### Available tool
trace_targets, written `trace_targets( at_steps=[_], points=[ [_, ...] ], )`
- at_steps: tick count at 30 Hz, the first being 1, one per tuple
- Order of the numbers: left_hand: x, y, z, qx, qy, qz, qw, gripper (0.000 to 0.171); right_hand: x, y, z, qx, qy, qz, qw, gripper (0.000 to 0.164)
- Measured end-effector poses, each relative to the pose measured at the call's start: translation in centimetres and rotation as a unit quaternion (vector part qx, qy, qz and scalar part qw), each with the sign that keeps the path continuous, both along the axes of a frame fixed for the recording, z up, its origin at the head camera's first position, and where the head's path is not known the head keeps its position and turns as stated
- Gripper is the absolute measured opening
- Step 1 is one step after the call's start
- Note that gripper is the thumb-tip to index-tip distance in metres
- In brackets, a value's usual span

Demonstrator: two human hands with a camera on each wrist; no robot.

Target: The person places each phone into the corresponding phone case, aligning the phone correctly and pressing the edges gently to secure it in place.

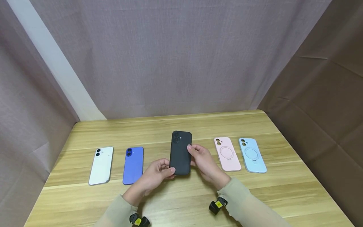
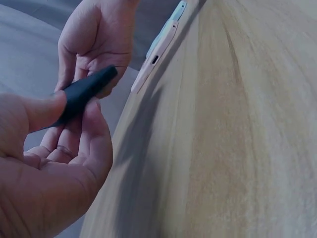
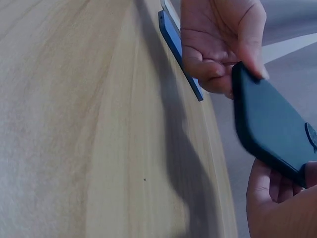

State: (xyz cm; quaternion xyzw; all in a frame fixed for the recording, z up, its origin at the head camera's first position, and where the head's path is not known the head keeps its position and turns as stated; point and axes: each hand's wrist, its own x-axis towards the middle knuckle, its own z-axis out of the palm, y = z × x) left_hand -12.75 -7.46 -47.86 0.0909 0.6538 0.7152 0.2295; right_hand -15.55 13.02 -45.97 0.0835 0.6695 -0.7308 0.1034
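Note:
A black phone, its camera side facing up, is held above the table between both hands. My left hand pinches its lower left corner, thumb on the back and fingers beneath. At the right long edge, my right hand grips it with the thumb on the back face. The right wrist view shows the dark back of the phone tilted, with a gap between it and the wooden surface. Seen from the left wrist, the same phone appears nearly edge-on. The undersides of the fingers are partly hidden.
On the wooden table, a white phone and a blue phone lie at the left. A pink phone case and a light blue phone case, each with a ring, lie at the right. Curtains hang behind.

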Motion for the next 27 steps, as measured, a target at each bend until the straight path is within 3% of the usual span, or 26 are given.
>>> trace_targets(
  at_steps=[6,14,23,27],
  points=[
    [0.0,0.2,0.0,0.003,0.006,-0.004,1.0,0.02,-0.1,0.2,-0.1,-0.01,-0.014,0.002,1.0,0.028],
    [-0.4,0.4,0.2,0.019,-0.006,0.029,0.9994,0.028,0.1,0.0,0.2,-0.01,-0.012,0.011,1.0,0.026],
    [-0.8,0.3,0.7,0.043,-0.036,0.078,0.9954,0.034,0.8,-0.3,0.4,-0.002,0.0,0.073,0.997,0.03],
    [-0.9,0.2,0.7,0.063,-0.045,0.095,0.9924,0.032,1.0,-0.1,0.4,-0.01,-0.003,0.136,0.991,0.034]
  ],
)
